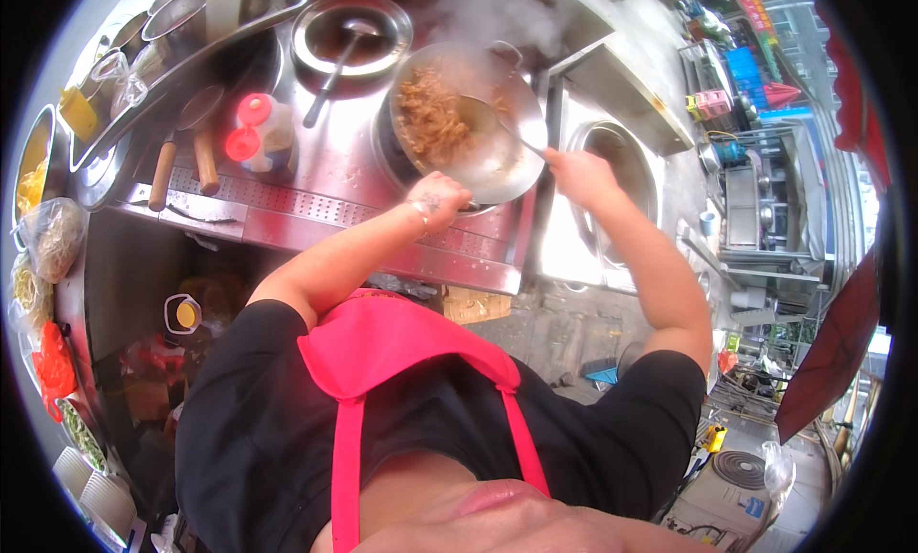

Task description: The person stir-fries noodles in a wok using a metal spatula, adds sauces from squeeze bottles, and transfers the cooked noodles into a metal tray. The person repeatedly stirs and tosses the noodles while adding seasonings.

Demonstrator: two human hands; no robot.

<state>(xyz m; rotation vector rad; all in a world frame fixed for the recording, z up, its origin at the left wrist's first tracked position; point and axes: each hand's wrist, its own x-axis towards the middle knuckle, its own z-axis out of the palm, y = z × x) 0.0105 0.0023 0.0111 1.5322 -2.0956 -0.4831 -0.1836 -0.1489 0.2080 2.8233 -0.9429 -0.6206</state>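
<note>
A steel wok [513,173] sits tilted over the burner, its wall bare on the right. Browned food in strips [430,115] is heaped in its left half, and steam rises behind it. My left hand [439,196] grips the wok at its near edge, where the handle is mostly hidden by my fingers. In my right hand [579,174] is the handle of a metal ladle [479,115], whose round bowl lies inside the wok against the food. The hand itself is just beyond the wok's right rim.
Behind left, a second ladle [344,69] rests across a pot [300,47] of dark liquid. Red-capped squeeze bottles [262,133] and wooden-handled strainers [206,158] stand left on the steel stove [337,158]. A large round pot [649,165] is at right. Bagged noodles [57,237] line the far left.
</note>
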